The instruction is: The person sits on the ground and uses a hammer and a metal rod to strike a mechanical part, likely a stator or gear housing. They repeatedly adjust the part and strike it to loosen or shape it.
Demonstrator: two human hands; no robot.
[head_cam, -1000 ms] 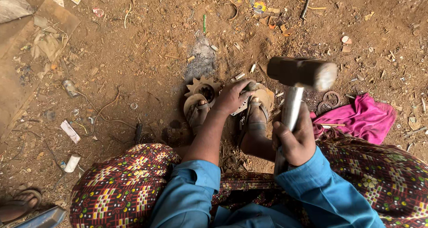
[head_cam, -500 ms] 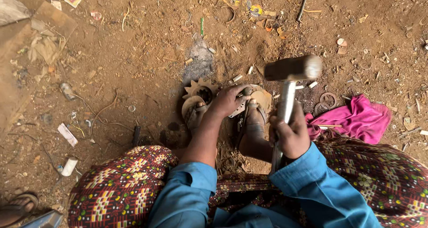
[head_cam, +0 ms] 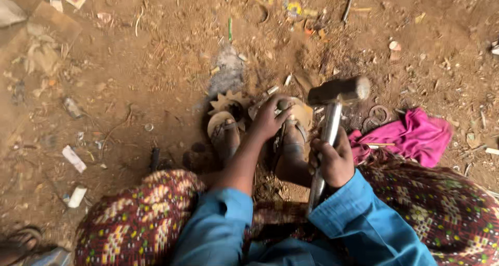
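Steel-shafted hammer (head_cam: 338, 92) over toothed gear (head_cam: 228, 101)

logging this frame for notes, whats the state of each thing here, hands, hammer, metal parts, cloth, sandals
left hand: pressed down on the metal piece, fingers curled over it
right hand: closed around the hammer handle
hammer: raised, head above the ground, handle upright
metal piece: on the ground between the feet, partly covered
toothed gear: lying flat in the dirt
pink cloth: crumpled on the ground
sandals: worn, on the feet
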